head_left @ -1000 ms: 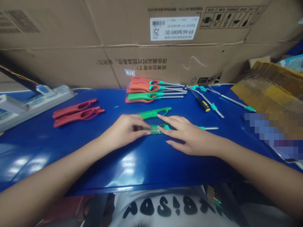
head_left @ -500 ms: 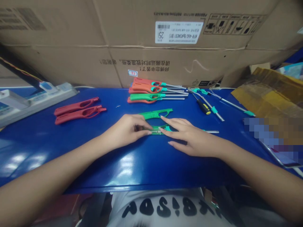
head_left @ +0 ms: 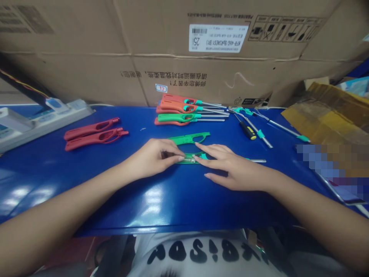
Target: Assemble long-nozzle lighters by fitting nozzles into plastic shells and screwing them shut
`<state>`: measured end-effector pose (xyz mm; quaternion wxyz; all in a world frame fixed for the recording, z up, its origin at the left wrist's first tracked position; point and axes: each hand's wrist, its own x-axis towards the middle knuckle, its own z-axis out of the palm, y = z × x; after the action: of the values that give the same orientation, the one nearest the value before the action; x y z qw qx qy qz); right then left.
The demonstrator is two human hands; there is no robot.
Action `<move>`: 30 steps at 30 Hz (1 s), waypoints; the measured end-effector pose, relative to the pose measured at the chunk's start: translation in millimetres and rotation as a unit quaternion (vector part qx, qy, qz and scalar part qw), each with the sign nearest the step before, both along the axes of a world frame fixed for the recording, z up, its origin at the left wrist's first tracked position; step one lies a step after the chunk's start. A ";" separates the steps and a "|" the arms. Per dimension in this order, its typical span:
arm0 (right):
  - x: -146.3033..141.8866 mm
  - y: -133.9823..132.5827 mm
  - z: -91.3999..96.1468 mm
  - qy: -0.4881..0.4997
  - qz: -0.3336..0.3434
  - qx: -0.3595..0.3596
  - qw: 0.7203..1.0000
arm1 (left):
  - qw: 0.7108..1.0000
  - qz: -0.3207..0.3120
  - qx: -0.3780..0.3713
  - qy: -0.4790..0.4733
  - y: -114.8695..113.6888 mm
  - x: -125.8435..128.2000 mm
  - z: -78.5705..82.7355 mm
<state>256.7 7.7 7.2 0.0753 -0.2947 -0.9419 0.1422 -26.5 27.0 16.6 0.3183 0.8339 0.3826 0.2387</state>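
Observation:
A green lighter casing half (head_left: 184, 163) lies on the table between my hands, with a small clear part (head_left: 190, 159) seated along it. My left hand (head_left: 161, 156) pinches the clear part's left end between thumb and fingers. My right hand (head_left: 233, 167) has its fingers spread, fingertips resting on the casing beside a teal piece (head_left: 204, 156). From behind that hand sticks out a metal lighter tube (head_left: 258, 161). Just beyond lies another green casing half (head_left: 188, 139), partly covered by my left fingers.
Several orange and green lighters (head_left: 173, 118) are stacked at the back. Two red casings (head_left: 93, 139) lie left, near a power strip (head_left: 57, 119). A screwdriver (head_left: 247, 130) and loose metal tubes (head_left: 284, 129) lie right. A cardboard box (head_left: 100, 69) stands behind.
My left thumb and fingers have shifted slightly left along the casing, and more of the clear part shows. My right hand has hardly moved.

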 end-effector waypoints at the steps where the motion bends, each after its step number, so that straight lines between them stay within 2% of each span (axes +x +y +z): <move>1: 0.1 0.0 -0.2 0.000 -0.001 -0.002 1.000 | 1.000 0.000 -0.003 -0.002 0.4 -0.1 0.0; 13: -3.3 0.6 -0.8 0.026 -0.046 -0.043 0.998 | 0.999 0.048 0.002 0.004 -5.0 2.8 -3.6; 19: -2.7 2.1 -3.2 0.023 -0.033 -0.006 0.999 | 0.999 0.038 0.022 0.001 -6.5 4.3 -4.7; 26: -5.7 -0.1 1.1 -0.033 0.013 0.103 0.994 | 0.999 0.016 0.037 0.019 -7.7 1.0 -2.5; 30: -6.7 -1.3 3.8 -0.045 0.013 0.127 0.991 | 0.999 0.006 0.033 0.015 -5.0 -1.7 -1.0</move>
<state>250.0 6.4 11.0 0.0675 -0.2769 -0.9585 0.0085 -28.2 22.0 15.6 0.2836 0.8450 0.3846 0.2402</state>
